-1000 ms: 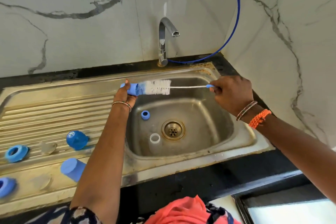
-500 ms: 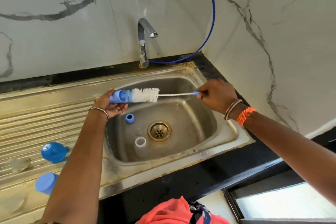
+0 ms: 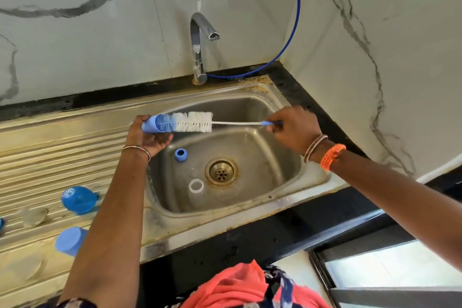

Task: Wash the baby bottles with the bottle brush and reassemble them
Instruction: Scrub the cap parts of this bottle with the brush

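My left hand (image 3: 147,136) grips a small blue bottle cap (image 3: 156,125) on its side over the sink's left rim. The white bristles of the bottle brush (image 3: 193,122) are partly inside it. My right hand (image 3: 293,129) pinches the brush's blue handle end over the basin. In the sink (image 3: 312,177) stand a clear bottle (image 3: 196,189) and a blue ring (image 3: 181,154) beside the drain. On the drainboard lie a round blue cap (image 3: 78,199), a light-blue cap (image 3: 70,240) and a clear nipple (image 3: 32,216).
The chrome tap (image 3: 198,42) stands behind the basin, its spout dry, with a blue hose (image 3: 296,12) running up the wall corner. Marble walls close in at the back and right. A black counter edge (image 3: 225,245) runs in front.
The brush and blue cap stay between my hands with the bristles partly in the cap. The camera view has shifted to the right, so the left drainboard items slid out of view.
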`<state>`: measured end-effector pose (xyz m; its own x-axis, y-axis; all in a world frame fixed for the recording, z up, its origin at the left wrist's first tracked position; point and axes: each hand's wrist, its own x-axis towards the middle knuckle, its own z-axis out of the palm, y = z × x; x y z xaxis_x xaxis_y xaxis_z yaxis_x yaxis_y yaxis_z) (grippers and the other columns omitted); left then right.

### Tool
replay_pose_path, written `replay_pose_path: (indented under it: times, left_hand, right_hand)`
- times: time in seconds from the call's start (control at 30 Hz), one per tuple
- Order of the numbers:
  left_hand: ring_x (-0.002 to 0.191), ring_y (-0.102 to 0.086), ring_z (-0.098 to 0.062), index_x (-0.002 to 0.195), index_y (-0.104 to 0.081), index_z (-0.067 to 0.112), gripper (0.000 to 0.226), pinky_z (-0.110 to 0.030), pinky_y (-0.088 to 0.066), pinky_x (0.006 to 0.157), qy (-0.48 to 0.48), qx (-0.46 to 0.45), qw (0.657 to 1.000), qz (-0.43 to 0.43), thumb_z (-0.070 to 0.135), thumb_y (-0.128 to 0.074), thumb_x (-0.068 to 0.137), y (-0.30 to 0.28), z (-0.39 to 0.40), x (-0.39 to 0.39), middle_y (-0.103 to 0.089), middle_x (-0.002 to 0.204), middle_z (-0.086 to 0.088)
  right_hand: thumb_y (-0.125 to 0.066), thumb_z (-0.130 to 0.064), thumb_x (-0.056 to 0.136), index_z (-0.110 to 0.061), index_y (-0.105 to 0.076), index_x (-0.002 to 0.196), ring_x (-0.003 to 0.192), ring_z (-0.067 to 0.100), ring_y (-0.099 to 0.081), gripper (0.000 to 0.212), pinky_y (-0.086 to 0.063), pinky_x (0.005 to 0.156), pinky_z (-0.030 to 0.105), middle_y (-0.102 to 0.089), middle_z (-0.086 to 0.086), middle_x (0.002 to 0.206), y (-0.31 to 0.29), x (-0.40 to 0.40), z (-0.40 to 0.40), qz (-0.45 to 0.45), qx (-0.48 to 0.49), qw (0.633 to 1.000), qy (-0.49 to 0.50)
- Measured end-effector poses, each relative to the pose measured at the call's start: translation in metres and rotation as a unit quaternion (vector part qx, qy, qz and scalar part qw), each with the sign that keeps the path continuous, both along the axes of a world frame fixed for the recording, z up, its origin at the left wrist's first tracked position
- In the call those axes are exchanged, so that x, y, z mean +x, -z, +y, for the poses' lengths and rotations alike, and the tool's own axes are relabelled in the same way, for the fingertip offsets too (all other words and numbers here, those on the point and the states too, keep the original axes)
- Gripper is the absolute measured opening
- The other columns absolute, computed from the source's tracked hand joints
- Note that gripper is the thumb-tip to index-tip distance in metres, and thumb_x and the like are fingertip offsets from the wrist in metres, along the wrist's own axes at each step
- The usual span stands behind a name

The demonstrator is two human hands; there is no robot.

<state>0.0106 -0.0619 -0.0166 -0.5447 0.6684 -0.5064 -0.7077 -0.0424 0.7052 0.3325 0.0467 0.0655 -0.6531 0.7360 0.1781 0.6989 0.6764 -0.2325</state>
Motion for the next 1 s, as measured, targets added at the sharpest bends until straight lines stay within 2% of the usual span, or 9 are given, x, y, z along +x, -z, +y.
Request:
replay_pose_path:
  times: [0.1, 0.2, 0.3, 0.4, 0.5, 0.57, 0.73, 0.87, 1.0]
  left_hand:
    - [0.095, -0.059, -0.027, 0.09, -0.054, 0.016, 0.025, -0.04, -0.047, 0.087, 0.028, -0.052, 0.998, 0.003, 0.039, -0.047, 0.09, 0.0, 0.0, 0.0, -0.06, 0.1, -0.011]
    - [0.084, -0.06, -0.021, 0.09, -0.055, 0.005, 0.02, -0.033, -0.049, 0.087, 0.028, -0.061, 0.998, 0.009, 0.022, -0.044, 0.095, -0.001, 0.001, 0.002, -0.061, 0.094, -0.01]
    - [0.071, -0.059, -0.018, 0.076, -0.054, 0.006, 0.023, -0.03, -0.05, 0.077, -0.025, 0.001, 1.0, 0.013, 0.013, -0.043, 0.095, -0.004, 0.001, 0.006, -0.065, 0.069, -0.007]
    - [0.062, -0.053, -0.016, 0.068, -0.047, 0.009, 0.025, -0.027, -0.052, 0.063, -0.092, 0.081, 0.992, -0.019, 0.01, -0.044, 0.093, -0.009, -0.002, 0.003, -0.055, 0.056, -0.004]
    - [0.077, -0.058, -0.021, 0.095, -0.055, 0.007, 0.019, -0.031, -0.05, 0.07, -0.009, -0.025, 1.0, -0.012, 0.022, -0.044, 0.09, -0.005, -0.004, -0.006, -0.06, 0.086, -0.01]
    - [0.082, -0.058, -0.023, 0.099, -0.056, 0.008, 0.023, -0.034, -0.048, 0.078, 0.059, -0.118, 0.991, -0.009, 0.027, -0.047, 0.09, 0.0, -0.006, -0.007, -0.06, 0.095, -0.012]
    - [0.072, -0.059, -0.018, 0.085, -0.056, 0.006, 0.018, -0.027, -0.049, 0.076, 0.032, -0.079, 0.996, -0.011, 0.019, -0.046, 0.092, -0.004, -0.001, 0.01, -0.067, 0.065, -0.007]
    - [0.064, -0.063, -0.013, 0.076, -0.052, 0.009, 0.017, -0.024, -0.055, 0.063, -0.044, 0.132, 0.989, -0.044, 0.013, -0.043, 0.09, -0.013, -0.003, 0.016, -0.062, 0.073, -0.004]
    - [0.064, -0.064, -0.013, 0.076, -0.048, 0.014, 0.018, -0.031, -0.051, 0.082, -0.097, 0.268, 0.956, -0.064, 0.017, -0.043, 0.093, -0.028, -0.001, 0.024, -0.064, 0.067, -0.002]
  right_hand:
    - [-0.052, -0.007, 0.072, -0.016, -0.076, 0.092, 0.062, 0.025, -0.062, 0.033, -0.043, 0.058, 0.027, -0.071, 0.0, 0.079, -0.005, 0.0, 0.004, 0.052, 0.335, 0.932, -0.127]
    - [-0.053, -0.007, 0.071, -0.015, -0.075, 0.093, 0.059, 0.024, -0.061, 0.032, -0.044, 0.056, 0.027, -0.071, 0.0, 0.079, -0.006, 0.001, 0.009, 0.062, 0.37, 0.913, -0.162]
    - [-0.065, -0.014, 0.079, -0.015, -0.077, 0.09, 0.061, 0.018, -0.063, 0.016, -0.049, 0.056, 0.03, -0.071, 0.003, 0.072, -0.012, -0.001, 0.003, 0.055, 0.08, 0.991, -0.088]
    - [-0.068, -0.011, 0.081, -0.009, -0.076, 0.082, 0.048, 0.003, -0.052, 0.009, -0.042, 0.056, 0.025, -0.063, -0.001, 0.056, -0.011, 0.002, 0.0, 0.07, -0.249, 0.965, -0.036]
    - [-0.06, -0.017, 0.084, -0.017, -0.076, 0.092, 0.06, 0.02, -0.062, 0.017, -0.047, 0.056, 0.029, -0.068, 0.002, 0.07, 0.0, 0.005, -0.003, -0.009, 0.066, 0.994, -0.089]
    - [-0.054, -0.01, 0.075, -0.017, -0.076, 0.089, 0.053, 0.024, -0.061, 0.026, -0.042, 0.049, 0.026, -0.067, 0.001, 0.068, -0.004, 0.009, -0.007, 0.037, 0.305, 0.939, -0.158]
    - [-0.046, -0.007, 0.084, -0.013, -0.076, 0.091, 0.055, 0.022, -0.061, 0.031, -0.042, 0.051, 0.024, -0.071, 0.001, 0.074, -0.016, 0.007, -0.006, 0.086, 0.421, 0.877, -0.217]
    - [-0.062, -0.018, 0.083, -0.01, -0.074, 0.075, 0.05, 0.02, -0.053, 0.017, -0.041, 0.051, 0.023, -0.063, 0.004, 0.058, -0.012, 0.007, 0.002, 0.101, -0.012, 0.992, -0.073]
    - [-0.044, -0.02, 0.095, -0.012, -0.051, 0.062, 0.034, 0.005, -0.021, 0.035, -0.017, 0.034, 0.012, -0.031, -0.006, 0.044, -0.004, 0.029, 0.019, 0.012, -0.617, 0.782, 0.084]
